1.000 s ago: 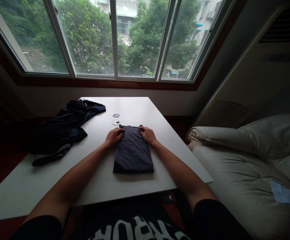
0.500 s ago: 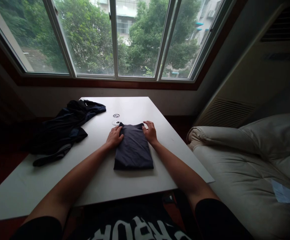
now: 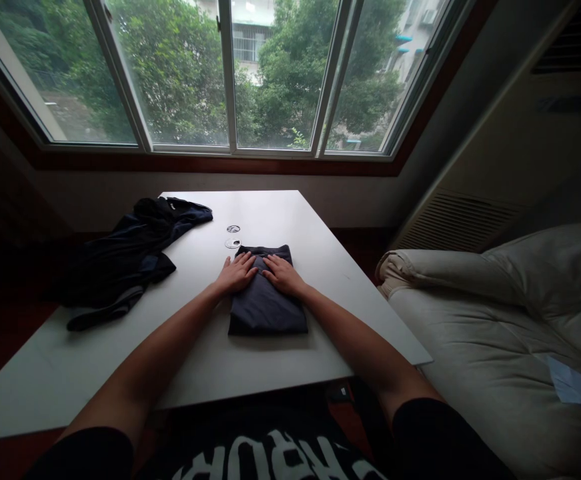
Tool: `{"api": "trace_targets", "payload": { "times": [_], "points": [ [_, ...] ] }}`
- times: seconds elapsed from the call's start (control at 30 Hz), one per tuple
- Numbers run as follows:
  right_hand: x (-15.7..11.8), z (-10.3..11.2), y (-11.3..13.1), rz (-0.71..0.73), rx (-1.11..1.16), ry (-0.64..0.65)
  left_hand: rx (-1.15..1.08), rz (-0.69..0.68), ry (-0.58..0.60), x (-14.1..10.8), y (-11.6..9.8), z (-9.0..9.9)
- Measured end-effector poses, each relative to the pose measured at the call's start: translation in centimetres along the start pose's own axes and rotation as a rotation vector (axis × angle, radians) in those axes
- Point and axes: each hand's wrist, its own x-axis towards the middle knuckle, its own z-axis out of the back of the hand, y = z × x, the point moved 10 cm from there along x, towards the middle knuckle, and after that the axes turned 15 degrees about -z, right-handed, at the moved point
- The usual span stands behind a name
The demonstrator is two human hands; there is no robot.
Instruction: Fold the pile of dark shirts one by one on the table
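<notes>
One folded dark cloth point(image 3: 267, 313) lies on the white table point(image 3: 323, 247), set back from the near edge. On its far half the left hand point(image 3: 237, 274) and right hand point(image 3: 285, 275) rest palm-down, fingers slightly spread. Dark clothes point(image 3: 143, 233) lie across the left edge; two round marks point(image 3: 233, 229) show nearer the far edge, before a window point(image 3: 275, 80).

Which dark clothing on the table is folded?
The greyish garment beneath the left hand and right hand, a flat rectangle; the blackish clothes lie crumpled.
</notes>
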Motion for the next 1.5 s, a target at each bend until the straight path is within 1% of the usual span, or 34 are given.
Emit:
{"api": "trace_targets", "payload": {
  "times": [0.07, 0.2, 0.27, 0.33, 0.4, 0.5, 0.53, 0.57, 0.6, 0.67, 0.73, 0.8, 0.83, 0.9, 0.97, 1.03, 1.1, 1.13, 1.23, 1.3, 1.4, 1.5],
  "points": [
    [-0.4, 0.2, 0.8, 0.032, -0.029, 0.014, -0.008, 0.002, -0.017, 0.0, 0.4, 0.1],
    [-2.0, -0.3, 3.7, 0.202, -0.082, 0.091, -0.009, 0.055, -0.113, -0.5, 1.6, 0.9],
    [-2.3, -0.9, 4.2, 0.209, -0.11, 0.127, 0.006, 0.096, -0.161, -1.0, 2.2, 1.4],
    [-2.0, -1.4, 4.0, 0.177, -0.121, 0.141, 0.006, 0.119, -0.183, -1.3, 2.5, 1.8],
    [-1.3, -1.5, 3.4, 0.14, -0.117, 0.135, -0.004, 0.112, -0.216, -1.6, 2.4, 2.5],
    [0.2, -1.2, 1.7, 0.06, -0.104, 0.107, -0.017, 0.097, -0.304, -2.1, 2.1, 4.4],
    [0.7, -1.0, 0.9, 0.032, -0.101, 0.1, -0.032, 0.114, -0.326, -2.3, 2.2, 5.0],
    [1.1, -0.8, 0.1, 0.004, -0.097, 0.094, -0.071, 0.141, -0.323, -2.5, 2.4, 5.2],
    [1.5, -0.5, -0.8, -0.025, -0.094, 0.086, -0.141, 0.175, -0.294, -2.5, 2.6, 5.0],
    [2.0, 0.2, -2.6, -0.089, -0.088, 0.064, -0.352, 0.214, -0.197, -2.5, 2.4, 3.8],
    [2.4, 0.8, -4.4, -0.155, -0.086, 0.039, -0.565, 0.162, -0.126, -2.1, 0.8, 2.8],
    [2.6, 1.2, -5.8, -0.207, -0.083, 0.019, -0.708, 0.082, -0.101, -1.9, -1.2, 2.6],
    [2.7, 1.3, -6.3, -0.224, -0.081, 0.012, -0.759, 0.054, -0.081, -1.8, -2.0, 2.5],
    [2.9, 1.5, -7.0, -0.245, -0.076, 0.005, -0.838, 0.051, -0.018, -1.9, -3.1, 2.1],
    [3.0, 1.5, -7.4, -0.26, -0.07, 0.004, -0.886, 0.081, 0.047, -2.2, -3.3, 1.9],
    [3.1, 1.6, -7.9, -0.28, -0.066, 0.008, -0.911, 0.114, 0.104, -2.5, -2.8, 1.8],
    [3.2, 1.7, -8.2, -0.3, -0.064, 0.011, -0.912, 0.157, 0.129, -2.7, -1.9, 1.7],
    [3.2, 1.7, -8.3, -0.308, -0.064, 0.01, -0.896, 0.186, 0.121, -2.8, -1.3, 1.6],
    [3.1, 2.0, -8.5, -0.326, -0.067, -0.012, -0.768, 0.26, 0.033, -2.8, 0.6, 1.9],
    [3.0, 2.4, -8.4, -0.333, -0.073, -0.038, -0.652, 0.238, -0.002, -2.5, 1.0, 2.0],
    [2.8, 2.9, -8.2, -0.342, -0.088, -0.068, -0.496, 0.167, -0.014, -2.0, 0.9, 2.1],
    [2.4, 3.2, -7.9, -0.353, -0.111, -0.09, -0.294, 0.148, -0.064, -2.0, 1.1, 2.9]
  ]
}}
